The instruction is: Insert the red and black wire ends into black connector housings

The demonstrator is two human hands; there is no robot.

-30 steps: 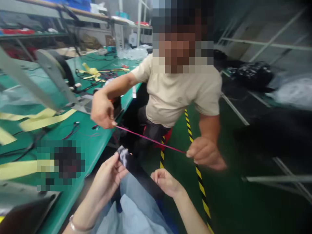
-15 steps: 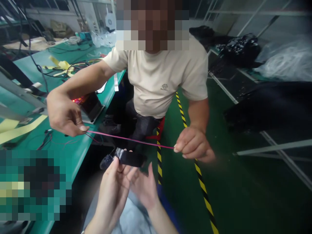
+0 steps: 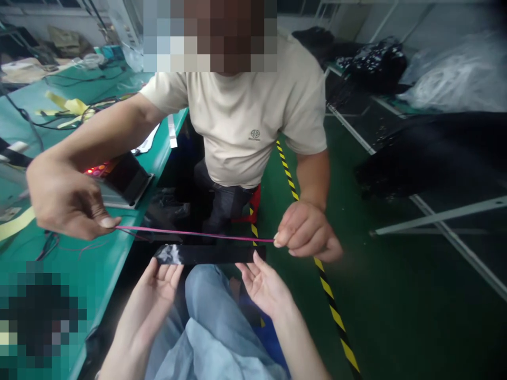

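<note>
— What sort of place is this, please?

— It is a workshop, I believe. To the left of the left fingers (image 3: 169, 274) stands a green bench (image 3: 105, 266); farther beyond them, it carries loose cables (image 3: 37, 122) and yellow strips (image 3: 75, 106).

— And on the other side?

— To the right of the right fingers (image 3: 250, 276), yellow-and-black tape (image 3: 328, 290) marks the green floor (image 3: 388, 316). Farther right lie metal bars (image 3: 435, 217) and bulky clear plastic (image 3: 459, 82).

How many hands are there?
4: wearer's left hand and wearer's right hand holding a black strip; co-worker's right hand and co-worker's left hand gripping a taut pink strand.
</note>
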